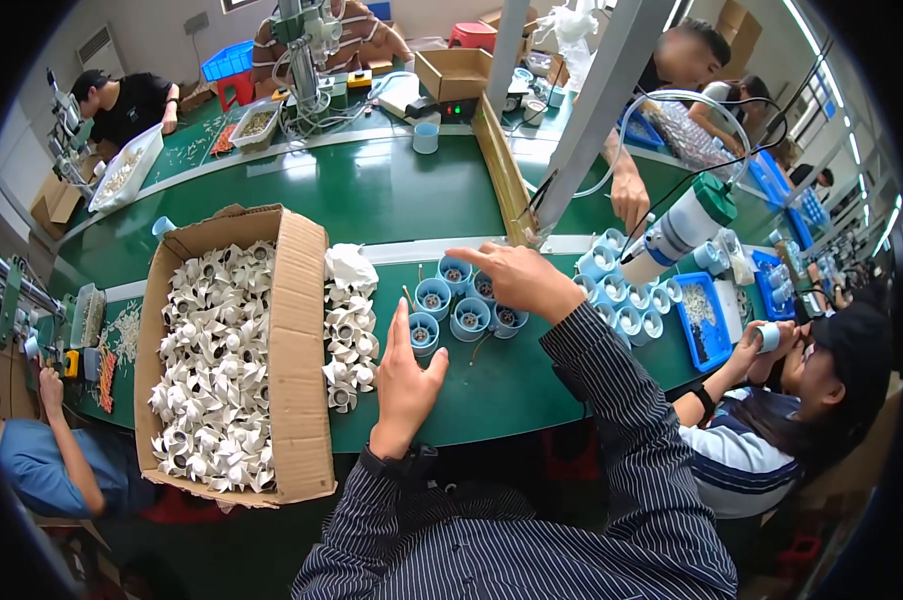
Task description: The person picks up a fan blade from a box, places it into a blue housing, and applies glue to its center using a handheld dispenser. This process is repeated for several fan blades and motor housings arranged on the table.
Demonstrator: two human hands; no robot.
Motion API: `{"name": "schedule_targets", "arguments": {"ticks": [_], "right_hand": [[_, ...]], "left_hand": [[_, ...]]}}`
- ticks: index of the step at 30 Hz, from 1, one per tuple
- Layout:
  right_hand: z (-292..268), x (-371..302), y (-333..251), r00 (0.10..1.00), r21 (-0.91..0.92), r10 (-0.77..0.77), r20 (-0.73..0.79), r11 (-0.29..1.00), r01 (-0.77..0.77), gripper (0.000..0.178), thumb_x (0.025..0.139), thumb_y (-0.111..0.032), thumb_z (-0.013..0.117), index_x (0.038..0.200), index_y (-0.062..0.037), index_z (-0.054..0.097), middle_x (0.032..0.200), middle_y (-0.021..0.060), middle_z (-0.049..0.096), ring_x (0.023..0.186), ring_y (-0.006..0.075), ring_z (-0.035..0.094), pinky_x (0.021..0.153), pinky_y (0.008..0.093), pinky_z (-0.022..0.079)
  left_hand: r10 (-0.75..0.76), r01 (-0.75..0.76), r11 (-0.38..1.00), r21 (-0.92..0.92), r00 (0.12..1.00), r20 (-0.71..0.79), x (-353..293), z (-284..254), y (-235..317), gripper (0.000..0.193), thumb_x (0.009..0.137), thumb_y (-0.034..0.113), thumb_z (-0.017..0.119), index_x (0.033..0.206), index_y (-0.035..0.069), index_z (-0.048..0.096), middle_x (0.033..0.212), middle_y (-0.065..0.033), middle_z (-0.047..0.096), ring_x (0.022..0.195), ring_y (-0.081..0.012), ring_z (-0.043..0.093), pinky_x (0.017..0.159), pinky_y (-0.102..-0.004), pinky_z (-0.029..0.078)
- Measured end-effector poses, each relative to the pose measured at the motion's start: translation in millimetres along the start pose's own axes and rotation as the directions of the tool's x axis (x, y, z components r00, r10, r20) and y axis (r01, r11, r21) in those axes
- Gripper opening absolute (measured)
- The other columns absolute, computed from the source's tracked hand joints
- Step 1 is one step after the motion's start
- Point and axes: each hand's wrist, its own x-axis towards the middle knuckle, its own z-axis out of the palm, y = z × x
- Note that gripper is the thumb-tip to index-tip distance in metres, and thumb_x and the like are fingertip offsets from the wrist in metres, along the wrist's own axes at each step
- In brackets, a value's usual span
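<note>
Light-blue round cups (471, 331) cluster at the frame's centre, open-topped, with coppery cores (423, 335) and thin wires (483, 346). The left hand (409, 385), fingers straight, thumb apart, is beside the lower-left cup; the right hand (520, 283), index outstretched, is over the upper-right ones, its grip impossible to tell.

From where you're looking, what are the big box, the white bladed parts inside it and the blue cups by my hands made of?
The big box looks like matte cardboard: brown, with ragged edges. The white bladed parts seem moulded plastic: identical, thin-vaned, fairly matte. The blue cups are probably plastic too: smooth, evenly coloured, thin-rimmed.
</note>
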Motion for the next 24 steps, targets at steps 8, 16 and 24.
{"name": "schedule_targets", "arguments": {"ticks": [8,16,24], "right_hand": [[-12.1,-10.5,-22.9,0.987,0.122,0.068,0.143,0.989,-0.086,0.061,0.083,0.002,0.065,0.141,-0.0092,0.054,0.099,0.0220,0.075,0.100,0.0443,0.072,0.086,0.0514,0.058],[2.5,-48.7,-36.5,0.990,0.251,0.127,0.061,0.958,-0.138,0.054,0.088,-0.002,0.066,0.141,-0.0083,0.055,0.109,0.0247,0.073,0.097,0.0443,0.071,0.085,0.0501,0.057],[-3.1,-75.4,-58.2,0.922,0.517,0.385,-0.043,0.798,-0.309,0.051,0.094,-0.013,0.072,0.143,-0.0047,0.060,0.118,0.0193,0.073,0.099,0.0338,0.074,0.089,0.0440,0.058]], "left_hand": [[-0.020,0.027,0.993,-0.113,0.998,0.066,-6.2,-8.3,2.4,0.087,0.085,0.011,0.079,0.162,0.003,0.039,0.143,-0.0205,0.066,0.098,-0.0208,0.076,0.083,-0.0333,0.060],[-0.051,0.086,0.980,-0.181,0.981,0.188,-24.3,-25.2,12.8,0.091,0.083,0.012,0.083,0.162,0.004,0.039,0.135,-0.0170,0.068,0.078,-0.0144,0.069,0.069,-0.0300,0.057],[-0.056,0.099,0.980,-0.172,0.970,0.236,-23.9,-28.0,15.2,0.108,0.076,0.027,0.096,0.163,0.002,0.037,0.149,-0.0179,0.059,0.076,-0.0142,0.065,0.066,-0.0292,0.055]]}}
